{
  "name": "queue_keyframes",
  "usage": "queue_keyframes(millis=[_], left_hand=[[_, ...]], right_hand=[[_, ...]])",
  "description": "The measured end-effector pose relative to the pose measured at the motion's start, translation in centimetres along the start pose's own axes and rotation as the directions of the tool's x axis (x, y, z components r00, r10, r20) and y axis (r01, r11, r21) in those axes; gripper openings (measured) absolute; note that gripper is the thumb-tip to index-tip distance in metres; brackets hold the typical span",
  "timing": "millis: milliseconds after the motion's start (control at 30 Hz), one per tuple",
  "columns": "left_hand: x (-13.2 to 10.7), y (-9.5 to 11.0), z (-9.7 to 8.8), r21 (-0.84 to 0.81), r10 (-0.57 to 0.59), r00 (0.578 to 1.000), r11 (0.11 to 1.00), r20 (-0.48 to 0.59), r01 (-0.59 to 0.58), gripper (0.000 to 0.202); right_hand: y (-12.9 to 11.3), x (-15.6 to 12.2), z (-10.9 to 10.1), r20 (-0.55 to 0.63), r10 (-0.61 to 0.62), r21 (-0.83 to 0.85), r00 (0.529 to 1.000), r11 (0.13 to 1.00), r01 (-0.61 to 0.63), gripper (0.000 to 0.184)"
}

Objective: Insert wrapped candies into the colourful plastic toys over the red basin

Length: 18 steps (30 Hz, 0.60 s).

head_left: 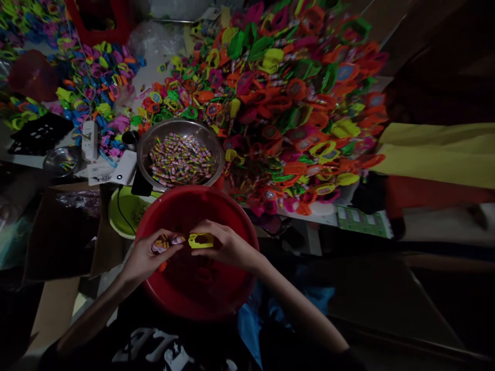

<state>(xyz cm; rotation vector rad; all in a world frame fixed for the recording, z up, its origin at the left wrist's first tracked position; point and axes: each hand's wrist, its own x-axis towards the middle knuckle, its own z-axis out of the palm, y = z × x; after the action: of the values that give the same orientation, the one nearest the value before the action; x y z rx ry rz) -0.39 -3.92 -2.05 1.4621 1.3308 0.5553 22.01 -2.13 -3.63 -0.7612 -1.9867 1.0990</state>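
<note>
Pinching a yellow plastic piece (194,241) between thumb and fingers, the right hand (228,247) hovers over the red basin (247,226), just below the frame's centre. To its left, the left hand (141,257) is closed on small patterned pieces (159,246), one poking out near the yellow one but apart from it. Above them I see a metal bowl (141,154) of similar pieces, and a bright plastic heap (294,113) fills the upper right.

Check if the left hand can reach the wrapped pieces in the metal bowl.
Probably yes: the metal bowl is open-topped, just past the red basin, and nothing covers the wrapped pieces. But the left hand already holds small patterned items, which may hamper picking.
</note>
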Motion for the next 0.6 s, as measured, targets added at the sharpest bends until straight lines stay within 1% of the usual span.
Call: queue_keyframes(millis=[133,267,433,600], left_hand=[[-0.4,1.0,0.2,-0.019,0.029,1.0,0.999,0.008,-0.029,0.02],[-0.5,1.5,0.2,-0.032,0.018,1.0,0.999,0.009,-0.018,0.021],[-0.4,1.5,0.2,-0.014,0.026,0.999,1.0,0.021,-0.025,0.021],[-0.2,1.1,0.1,0.059,0.044,0.998,0.997,0.044,-0.047,0.022]], right_hand=[[-0.5,0.2,-0.2,0.004,-0.072,-0.082,0.997,0.994,0.072,0.032],[-0.5,0.3,-0.5,0.016,-0.116,-0.138,0.993,0.983,0.117,0.03],[-0.7,0.4,-0.7,0.028,-0.143,-0.18,0.989,0.973,0.145,0.03],[-1.3,0.6,-1.0,0.056,-0.157,-0.256,0.986,0.952,0.166,0.033]])
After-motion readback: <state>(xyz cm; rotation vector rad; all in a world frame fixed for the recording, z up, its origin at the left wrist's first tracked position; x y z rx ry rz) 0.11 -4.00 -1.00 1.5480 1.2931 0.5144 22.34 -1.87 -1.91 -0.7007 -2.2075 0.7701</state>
